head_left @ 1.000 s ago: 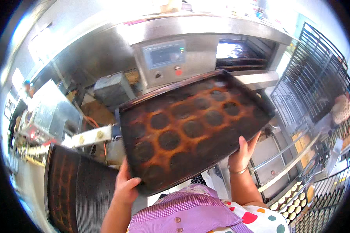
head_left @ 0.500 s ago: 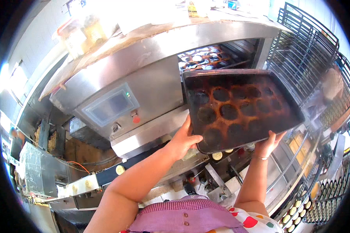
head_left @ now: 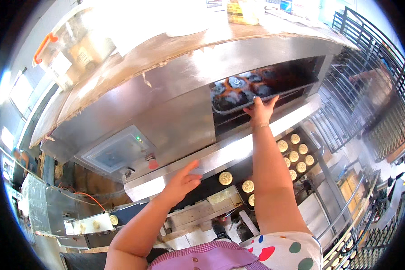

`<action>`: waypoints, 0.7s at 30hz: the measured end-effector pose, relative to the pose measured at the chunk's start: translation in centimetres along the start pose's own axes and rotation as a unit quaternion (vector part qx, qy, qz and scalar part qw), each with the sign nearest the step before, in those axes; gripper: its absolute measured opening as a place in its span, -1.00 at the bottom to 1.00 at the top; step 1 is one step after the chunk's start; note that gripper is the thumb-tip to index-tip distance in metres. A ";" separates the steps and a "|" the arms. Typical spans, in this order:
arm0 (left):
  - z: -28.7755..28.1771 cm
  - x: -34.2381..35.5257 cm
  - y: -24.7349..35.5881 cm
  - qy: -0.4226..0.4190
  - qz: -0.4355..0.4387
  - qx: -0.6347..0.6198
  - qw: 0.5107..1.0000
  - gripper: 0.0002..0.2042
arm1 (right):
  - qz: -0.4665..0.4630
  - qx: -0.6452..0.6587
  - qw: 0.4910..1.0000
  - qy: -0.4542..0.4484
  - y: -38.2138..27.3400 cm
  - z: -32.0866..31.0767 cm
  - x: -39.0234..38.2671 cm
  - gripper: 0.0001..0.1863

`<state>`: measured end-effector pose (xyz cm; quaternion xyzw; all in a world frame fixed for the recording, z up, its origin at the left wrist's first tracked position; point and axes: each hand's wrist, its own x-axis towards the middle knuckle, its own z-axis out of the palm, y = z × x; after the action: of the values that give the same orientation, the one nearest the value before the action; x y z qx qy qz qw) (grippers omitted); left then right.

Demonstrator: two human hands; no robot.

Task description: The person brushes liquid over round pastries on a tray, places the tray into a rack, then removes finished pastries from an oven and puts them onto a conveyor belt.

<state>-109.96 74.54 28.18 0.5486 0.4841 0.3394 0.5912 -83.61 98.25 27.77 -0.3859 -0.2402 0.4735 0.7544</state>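
Setting: bakery work area, filled by a large stainless steel oven point(head_left: 166, 103) with a wide dark slot on its right half; black wire racks point(head_left: 369, 76) stand to the right.
Oven top: dusty, carrying a clear plastic box with an orange handle point(head_left: 72, 42) at the left.
Control panel: grey panel point(head_left: 119, 150) low on the oven front, with a small green light and a red knob point(head_left: 153, 163) just below its right corner.
Baking tray: dark, browned tray point(head_left: 252, 87) with round moulds, lying nearly level inside the upper slot, most of it within the opening and its near rim at the slot's mouth.
Right hand: right hand point(head_left: 260, 110) raised at full arm's reach, fingers point(head_left: 267, 101) spread flat against the tray's near rim, thumb below the edge; it presses on the rim rather than closing round it. A thin bracelet sits at the wrist.
Tray relative to grip: directly above and beyond the fingertips, touching them at the middle of its front edge.
Left hand: left hand point(head_left: 182, 182) open and holding nothing, fingers loosely extended, forefinger pointing up, close to the steel ledge point(head_left: 225, 155) under the slot; contact cannot be told.
Lower belt: pale round stamped biscuits point(head_left: 297, 150) in rows on a dark tray beneath the ledge, well below the right hand.
Clothing: purple checked apron point(head_left: 207, 258) and a spotted white top at the bottom edge.
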 end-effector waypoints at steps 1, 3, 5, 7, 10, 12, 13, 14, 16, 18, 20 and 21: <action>-0.7 -1.7 -0.3 0.022 -0.011 -0.001 1.000 -0.41 | -0.021 -0.021 0.999 -0.029 0.5 0.8 1.3 0.02; -2.3 -5.1 -2.0 0.087 -0.027 -0.033 0.995 -0.39 | 0.076 -0.068 0.994 -0.034 0.8 2.3 3.6 0.01; -3.1 -7.6 -2.9 0.127 -0.025 -0.044 0.991 -0.37 | 0.105 -0.095 0.988 -0.059 0.1 2.7 4.4 -0.01; -3.2 -10.6 -3.0 0.156 -0.012 -0.030 0.987 -0.33 | 0.116 -0.105 0.984 -0.081 -0.4 2.1 4.0 -0.01; -2.8 -15.6 -4.2 0.187 0.002 -0.055 0.981 -0.32 | 0.153 -0.173 0.953 -0.195 -0.9 0.0 -0.3 -0.22; -2.7 -20.0 -4.7 0.223 -0.030 -0.033 0.974 -0.32 | 0.143 -0.134 0.954 -0.226 0.9 -0.7 -6.3 -0.29; -2.2 -22.4 -4.8 0.241 -0.009 -0.016 0.970 -0.35 | 0.153 -0.137 0.950 -0.236 2.1 -1.6 -9.7 -0.32; -1.8 -25.0 -5.0 0.263 0.011 0.002 0.965 -0.37 | 0.163 -0.140 0.944 -0.249 3.6 -2.5 -13.6 -0.35; -1.0 -31.2 -5.9 0.314 0.048 0.071 0.946 -0.38 | 0.275 -0.157 0.915 -0.251 6.2 -4.7 -22.3 -0.46; 0.6 -39.0 -5.3 0.385 0.017 0.226 0.895 -0.38 | 0.348 -0.208 0.865 -0.295 8.3 -6.5 -32.1 -0.52; 2.7 -47.4 -5.0 0.497 0.028 0.327 0.803 -0.47 | 0.390 -0.239 0.811 -0.364 9.7 -8.0 -42.0 -0.56; 3.5 -52.3 -5.9 0.559 0.012 0.418 0.716 -0.52 | 0.413 -0.249 0.783 -0.392 10.1 -8.5 -46.8 -0.57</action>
<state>-123.12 23.65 32.58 0.4561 0.8121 0.3548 -0.0807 -103.18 55.72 14.81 -0.4037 -0.4425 0.7741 0.2048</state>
